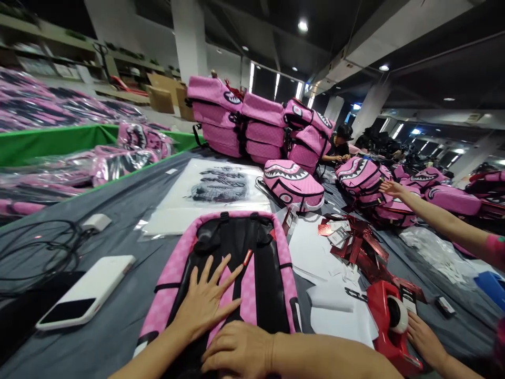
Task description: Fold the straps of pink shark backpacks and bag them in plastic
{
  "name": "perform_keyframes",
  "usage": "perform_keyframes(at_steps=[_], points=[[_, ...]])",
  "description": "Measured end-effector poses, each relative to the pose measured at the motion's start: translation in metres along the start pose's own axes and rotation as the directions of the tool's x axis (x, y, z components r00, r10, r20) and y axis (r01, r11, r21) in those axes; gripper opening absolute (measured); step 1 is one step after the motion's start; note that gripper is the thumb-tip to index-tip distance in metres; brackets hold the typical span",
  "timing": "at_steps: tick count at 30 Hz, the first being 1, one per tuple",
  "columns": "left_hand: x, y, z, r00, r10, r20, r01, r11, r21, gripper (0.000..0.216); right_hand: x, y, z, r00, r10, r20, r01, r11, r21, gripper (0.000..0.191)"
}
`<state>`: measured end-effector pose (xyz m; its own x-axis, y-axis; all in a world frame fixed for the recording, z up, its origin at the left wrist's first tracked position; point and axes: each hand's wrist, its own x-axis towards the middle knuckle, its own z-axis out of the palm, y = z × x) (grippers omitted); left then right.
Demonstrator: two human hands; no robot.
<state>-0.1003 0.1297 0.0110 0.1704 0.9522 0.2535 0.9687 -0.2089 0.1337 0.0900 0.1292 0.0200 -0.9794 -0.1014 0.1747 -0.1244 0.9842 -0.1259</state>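
Note:
A pink backpack (249,295) with black padded back panel and straps lies back side up on the dark cloth in front of me. My left hand (209,300) rests flat on its middle, fingers spread, next to the straps. Close to my body, my right hand (239,345) curls its fingers against the backpack's lower part; the exact part under those fingertips is hidden. A small red tag (247,257) shows on a strap. Just beyond the backpack lies a stack of clear printed plastic bags (215,187).
Shark-mouth backpacks (294,185) and stacked pink ones (262,126) stand farther back. At right are red hang tags (365,247), white paper (339,310) and a red tape dispenser (384,310), with a co-worker's hands (424,337) nearby. A white power bank (89,289) lies left.

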Motion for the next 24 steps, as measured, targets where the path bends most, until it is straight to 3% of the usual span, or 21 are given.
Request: perform_keyframes(at_steps=[2, 3, 4, 6, 8, 9, 11, 14, 17, 19, 22, 24], points=[[-0.011, 0.003, -0.005, 0.998, -0.006, 0.057, 0.006, 1.000, -0.008, 0.075, 0.001, 0.007, -0.023, 0.985, 0.105, -0.138, -0.117, 0.990, -0.083, 0.029], [-0.018, 0.004, -0.008, 0.996, -0.018, 0.086, 0.019, 1.000, -0.013, 0.074, 0.003, 0.015, -0.037, 0.953, 0.202, -0.226, -0.231, 0.967, -0.111, 0.032], [-0.023, 0.006, -0.012, 0.993, -0.034, 0.117, 0.037, 0.999, -0.020, 0.073, 0.004, 0.026, -0.050, 0.892, 0.331, -0.307, -0.379, 0.918, -0.113, 0.036], [-0.029, 0.010, -0.024, 0.979, -0.066, 0.194, 0.075, 0.996, -0.042, 0.076, 0.006, 0.054, -0.069, 0.693, 0.615, -0.376, -0.678, 0.734, -0.048, 0.046], [-0.025, 0.013, -0.045, 0.954, -0.079, 0.290, 0.101, 0.993, -0.064, 0.084, 0.008, 0.080, -0.072, 0.528, 0.793, -0.305, -0.834, 0.552, -0.007, 0.054], [-0.019, 0.014, -0.057, 0.938, -0.062, 0.340, 0.092, 0.993, -0.073, 0.089, 0.008, 0.090, -0.068, 0.495, 0.831, -0.253, -0.860, 0.510, -0.010, 0.057], [0.004, 0.015, -0.079, 0.919, -0.004, 0.394, 0.037, 0.996, -0.078, 0.096, 0.007, 0.103, -0.051, 0.490, 0.850, -0.193, -0.869, 0.494, -0.030, 0.060], [0.048, 0.009, -0.091, 0.962, 0.086, 0.258, -0.078, 0.996, -0.041, 0.095, 0.002, 0.108, -0.024, 0.494, 0.842, -0.217, -0.865, 0.500, -0.031, 0.062], [0.078, -0.004, -0.063, 0.996, 0.060, 0.071, -0.060, 0.998, -0.009, 0.084, -0.005, 0.106, -0.007, 0.496, 0.821, -0.284, -0.857, 0.515, -0.007, 0.064], [0.084, -0.013, -0.033, 0.999, -0.020, 0.036, 0.020, 1.000, -0.015, 0.077, -0.007, 0.108, -0.007, 0.500, 0.791, -0.351, -0.839, 0.543, 0.027, 0.055], [0.079, -0.023, 0.002, 0.999, -0.031, -0.005, 0.031, 0.997, -0.066, 0.076, -0.003, 0.124, -0.032, 0.492, 0.753, -0.438, -0.821, 0.568, 0.054, 0.048], [0.074, -0.025, 0.009, 0.999, -0.036, -0.008, 0.036, 0.996, -0.080, 0.076, 0.003, 0.147, -0.064, 0.462, 0.804, -0.375, -0.866, 0.500, 0.005, 0.055]])
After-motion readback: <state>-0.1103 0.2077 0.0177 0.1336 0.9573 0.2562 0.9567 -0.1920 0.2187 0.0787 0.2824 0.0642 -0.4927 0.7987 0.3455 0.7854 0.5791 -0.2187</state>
